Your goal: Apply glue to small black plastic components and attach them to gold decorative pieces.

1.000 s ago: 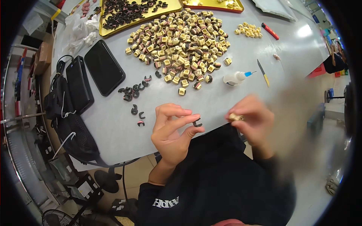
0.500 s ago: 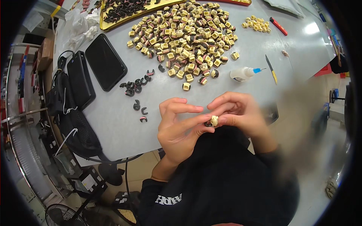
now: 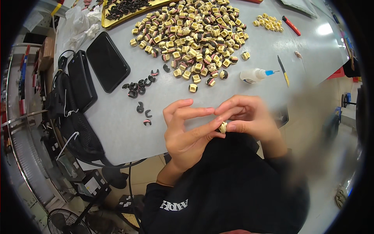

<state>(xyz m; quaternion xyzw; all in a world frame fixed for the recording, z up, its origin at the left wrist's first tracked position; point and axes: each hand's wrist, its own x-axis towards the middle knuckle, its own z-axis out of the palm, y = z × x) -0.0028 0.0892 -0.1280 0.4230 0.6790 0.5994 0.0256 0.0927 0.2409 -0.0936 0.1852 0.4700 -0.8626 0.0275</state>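
I see both hands brought together over the near edge of the surface (image 3: 117, 134), the left hand (image 3: 186, 134) and right hand (image 3: 249, 116) meeting at one small cream piece (image 3: 223, 127). The right hand pinches it between thumb and forefinger; the left hand closes thumb and forefinger on the dark piece (image 3: 218, 131) against its side, mostly hidden from me, other fingers spread clear. I judge that fingertips alone hold them because parts this small need fine control, and a fuller grip would cover them. A few loose dark curved parts (image 3: 140, 107) lie near the left hand, presumably for easy picking; they are C-shaped, one showing a pink inner band. The large heap (image 3: 194, 37) sits farther off, blocky cream shells with square hollows joined to dark and pink bands, looking like hard moulded plastic. A squat translucent bottle (image 3: 252, 75) with a blue needle tip lies on its side right of the heap, seemingly within the right hand's reach, with a yellow-handled knife (image 3: 283, 71) just beyond. Past them, a small pile of cream bits (image 3: 269, 23) has a glossy look.
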